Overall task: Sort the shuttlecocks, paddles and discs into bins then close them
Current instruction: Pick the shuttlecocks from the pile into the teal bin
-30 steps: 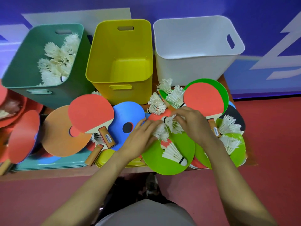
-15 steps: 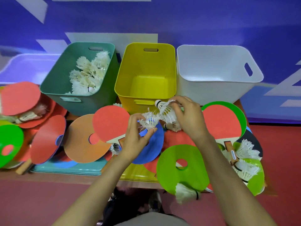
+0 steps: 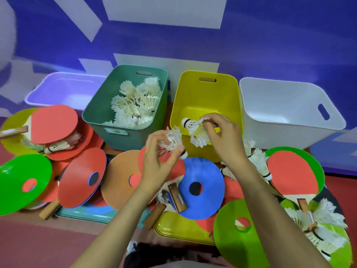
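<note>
The left hand (image 3: 157, 167) and right hand (image 3: 225, 140) are bare, like the 2 forearms; a pale grey garment (image 3: 183, 266) shows below.

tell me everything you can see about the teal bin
The teal bin looks like matte plastic, a deep tub with rounded corners that widens toward its rim. A slot handle shows in the far wall and another on the near wall. It stands upright with no lid on, just left of the yellow bin, and holds a pile of white shuttlecocks.
</note>
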Demonstrator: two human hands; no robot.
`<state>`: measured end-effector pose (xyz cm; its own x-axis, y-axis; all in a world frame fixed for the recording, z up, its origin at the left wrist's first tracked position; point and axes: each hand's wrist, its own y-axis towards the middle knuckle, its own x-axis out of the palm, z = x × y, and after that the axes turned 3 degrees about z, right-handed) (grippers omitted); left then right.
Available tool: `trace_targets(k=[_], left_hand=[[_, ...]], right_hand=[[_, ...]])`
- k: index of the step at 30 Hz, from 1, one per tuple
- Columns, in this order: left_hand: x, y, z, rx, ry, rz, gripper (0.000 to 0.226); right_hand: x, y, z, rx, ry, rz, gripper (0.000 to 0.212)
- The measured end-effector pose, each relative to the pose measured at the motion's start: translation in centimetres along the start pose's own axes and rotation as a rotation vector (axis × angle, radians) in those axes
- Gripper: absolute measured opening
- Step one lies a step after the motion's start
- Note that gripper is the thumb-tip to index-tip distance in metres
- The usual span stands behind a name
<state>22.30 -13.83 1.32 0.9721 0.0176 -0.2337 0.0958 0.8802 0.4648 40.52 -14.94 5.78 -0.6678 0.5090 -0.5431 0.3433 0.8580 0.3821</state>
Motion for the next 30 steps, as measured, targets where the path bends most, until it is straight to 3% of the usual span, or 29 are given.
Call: trace_targets(k=[5, 8, 13, 22, 30], left_hand=[[-3.4, 4.8, -0.2, -0.035, 0.095, 0.163, 0.027], [-6.0, 7.7, -1.8, -0.043, 0.159, 0.177, 0.018], [-10.1, 12.5, -6.2, -0.125, 0.291, 0.066, 0.008], [-11.7, 21.2, -13.6, -0.139, 0.598, -0.226, 0.020], [-8.7, 28.4, -17.7, -0.140, 0.646, -0.241, 0.014]], right_hand=[[4.3, 3.5, -2.3, -0.052, -0.021, -0.060, 0.014], [7.6, 5.2, -3.5, -0.034, -0.007, -0.088, 0.014], [13.4, 8.1, -4.9, -0.028, -0.073, -0.143, 0.015], [20.9, 15.0, -5.8, 0.050, -0.346, -0.237, 0.021], [24.4, 21.5, -3.6, 0.093, -0.580, -0.258, 0.017]])
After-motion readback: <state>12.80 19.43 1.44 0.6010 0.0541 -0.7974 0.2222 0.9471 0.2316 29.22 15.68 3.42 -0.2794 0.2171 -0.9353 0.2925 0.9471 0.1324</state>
